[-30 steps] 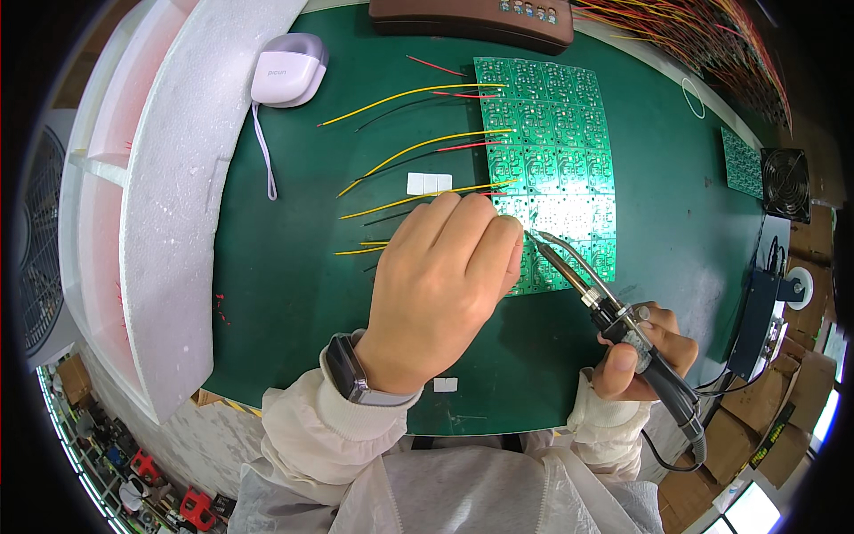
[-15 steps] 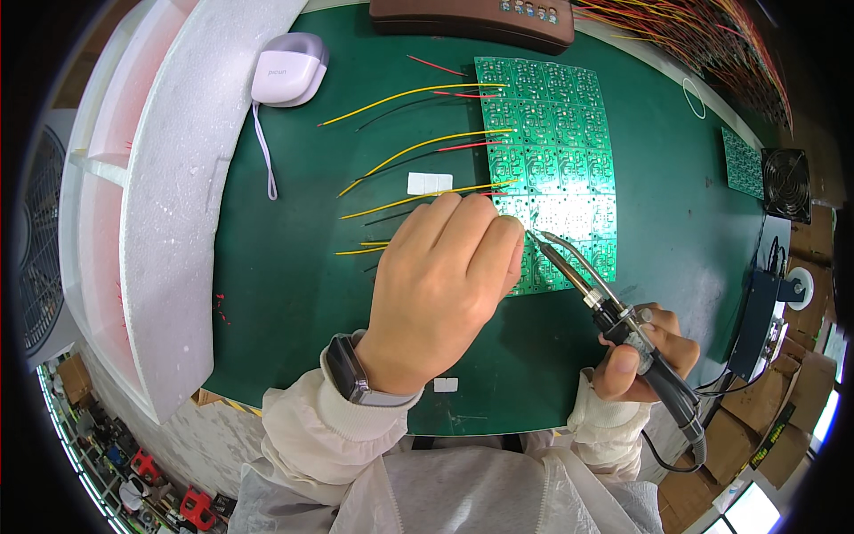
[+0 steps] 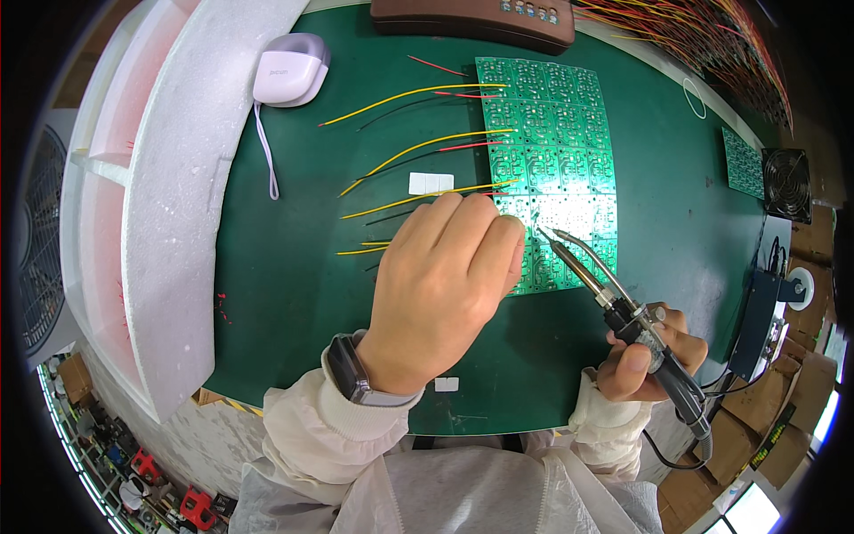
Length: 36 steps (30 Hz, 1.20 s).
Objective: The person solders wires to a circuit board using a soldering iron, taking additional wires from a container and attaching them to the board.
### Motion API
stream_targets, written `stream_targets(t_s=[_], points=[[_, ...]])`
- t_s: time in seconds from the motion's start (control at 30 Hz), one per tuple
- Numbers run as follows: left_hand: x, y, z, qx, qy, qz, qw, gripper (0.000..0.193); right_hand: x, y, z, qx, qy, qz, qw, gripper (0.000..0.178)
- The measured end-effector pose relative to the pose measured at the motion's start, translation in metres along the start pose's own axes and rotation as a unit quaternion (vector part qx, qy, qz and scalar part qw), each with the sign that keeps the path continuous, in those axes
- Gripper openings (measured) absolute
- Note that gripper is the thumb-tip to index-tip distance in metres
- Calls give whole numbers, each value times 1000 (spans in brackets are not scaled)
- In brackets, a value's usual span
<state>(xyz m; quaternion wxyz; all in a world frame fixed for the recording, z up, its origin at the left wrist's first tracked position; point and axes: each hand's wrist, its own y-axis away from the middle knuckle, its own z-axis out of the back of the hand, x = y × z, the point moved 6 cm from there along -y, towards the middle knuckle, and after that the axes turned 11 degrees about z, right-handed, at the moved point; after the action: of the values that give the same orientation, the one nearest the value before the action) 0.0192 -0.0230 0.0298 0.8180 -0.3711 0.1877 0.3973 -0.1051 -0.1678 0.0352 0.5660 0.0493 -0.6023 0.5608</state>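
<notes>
A green circuit board panel (image 3: pixel 583 160) of repeated small boards lies on the green mat. My left hand (image 3: pixel 449 267) is closed in a pinch over its left edge, fingertips hidden from view. Short yellow wires (image 3: pixel 360 252) run in behind that hand from the left. Further up, yellow wires (image 3: pixel 400 140), with black and red ones beside them, reach onto the panel's left edge. My right hand (image 3: pixel 645 360) grips a soldering iron (image 3: pixel 627 319) with a thin metal tube along its shaft. The iron's tip points up-left over the panel, just right of my left fingers; contact cannot be made out.
A white foam tray (image 3: pixel 178 205) borders the mat at left, near a lilac case (image 3: pixel 289 76) with a strap. Behind the panel sits a brown box (image 3: pixel 471 22); a wire bundle (image 3: pixel 703 44) lies far right. A small fan (image 3: pixel 786 185) and another circuit board (image 3: pixel 741 162) stand at right.
The soldering iron's tip has shifted slightly right, away from my left fingers, and my right hand has moved a little right with it. My left hand stays in place.
</notes>
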Motion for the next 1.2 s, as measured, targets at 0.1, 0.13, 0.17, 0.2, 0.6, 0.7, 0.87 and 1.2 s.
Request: stream_targets(t_s=[0.1, 0.13, 0.17, 0.2, 0.6, 0.7, 0.87, 1.2], points=[[0, 1, 1, 7, -2, 5, 1000, 26, 0, 0, 0, -1, 0, -18, 1000, 44], [0, 1, 1, 13, -7, 8, 1000, 25, 0, 0, 0, -2, -1, -18, 1000, 44], [-1, 1, 2, 13, -7, 7, 1000, 25, 0, 0, 0, -4, 5, -13, 1000, 44], [0, 0, 3, 18, 9, 17, 1000, 23, 1, 0, 1, -6, 11, -8, 1000, 44], [-3, -4, 21, 44, 33, 51, 997, 17, 4, 0, 5, -34, 4, -29, 999, 43], [-5, -3, 35, 2, -18, 27, 999, 18, 5, 1, 8, -51, 22, -23, 998, 44], [-11, 19, 41, 83, 151, 132, 976, 40, 2, 6, 17, -106, 59, -37, 992, 47], [-17, 27, 15, 133, 106, 71, 983, 24, 0, 12, 22, -122, 34, -102, 987, 49]])
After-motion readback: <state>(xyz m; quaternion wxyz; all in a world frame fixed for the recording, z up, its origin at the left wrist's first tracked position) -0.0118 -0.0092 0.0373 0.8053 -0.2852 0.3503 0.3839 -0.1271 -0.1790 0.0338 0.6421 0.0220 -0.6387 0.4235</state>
